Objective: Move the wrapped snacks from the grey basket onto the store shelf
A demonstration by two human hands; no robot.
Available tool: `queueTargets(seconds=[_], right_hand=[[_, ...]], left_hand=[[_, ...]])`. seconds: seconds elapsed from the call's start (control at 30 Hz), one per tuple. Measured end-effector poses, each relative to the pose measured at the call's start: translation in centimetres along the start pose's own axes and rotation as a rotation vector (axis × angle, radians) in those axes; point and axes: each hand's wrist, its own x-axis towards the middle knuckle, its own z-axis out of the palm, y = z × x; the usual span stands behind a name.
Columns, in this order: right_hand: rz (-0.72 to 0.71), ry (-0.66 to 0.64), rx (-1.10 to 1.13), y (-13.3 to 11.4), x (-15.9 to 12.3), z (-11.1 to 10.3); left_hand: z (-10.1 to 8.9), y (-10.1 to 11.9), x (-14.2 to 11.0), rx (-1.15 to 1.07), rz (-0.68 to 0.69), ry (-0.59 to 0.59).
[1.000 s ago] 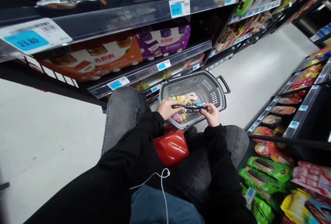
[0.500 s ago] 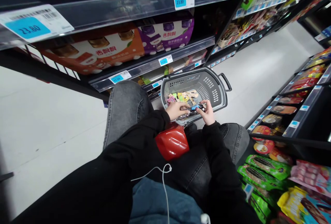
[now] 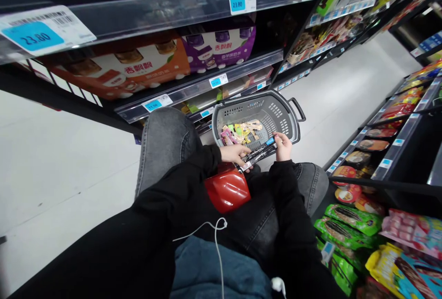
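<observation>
Between my two hands, above the near rim of the grey shopping basket (image 3: 290,112), are slim black stick packets (image 3: 259,152) with a blue patch near one end. My left hand (image 3: 235,153) is closed around their lower left end. The fingers of my right hand (image 3: 283,146) pinch the upper right end. Inside the basket lie several colourful stick packets (image 3: 238,132), pink, yellow, green and pale. A shiny red object (image 3: 228,189) rests below my left wrist, between my legs; its kind is unclear.
On the left, a shelf holds orange (image 3: 138,71) and purple (image 3: 221,43) drink boxes behind price tags. Low shelves on the right carry green snack bags (image 3: 355,220) and a yellow and blue bag (image 3: 404,266). A white cable (image 3: 220,253) hangs over my lap. Pale floor (image 3: 345,82) runs along the aisle.
The black packets now slant up to the right, with more of their length in sight. My right hand has shifted slightly right, and my left hand sits a little lower.
</observation>
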Motion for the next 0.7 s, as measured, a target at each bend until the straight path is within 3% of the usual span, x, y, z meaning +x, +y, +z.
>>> queueTargets(seconds=[0.3, 0.53, 0.7], right_hand=[[0.053, 0.030, 0.092, 0.5, 0.6, -1.1], [0.148, -0.092, 0.266, -1.6, -0.4, -0.4], [0.175, -0.275, 0.396, -2.8, -1.0, -0.3]], left_hand=[[0.2, 0.7, -0.8, -0.173, 0.032, -0.109], [1.5, 1.0, -1.7, -0.471, -0.110, -0.251], [1.2, 1.1, -1.4, -0.440, -0.060, -0.038]])
